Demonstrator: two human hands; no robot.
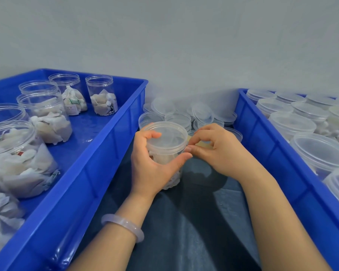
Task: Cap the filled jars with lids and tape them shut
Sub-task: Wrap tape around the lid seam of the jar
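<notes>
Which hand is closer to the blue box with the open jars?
Left. The left hand grips the jar right beside that box's wall. The right hand is on the jar's far side, pinching tape by the lid.

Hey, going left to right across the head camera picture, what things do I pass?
The left blue bin holding open jars → left hand gripping the lidded jar → right hand pinching tape at the lid's edge → right blue bin of capped jars.
</notes>
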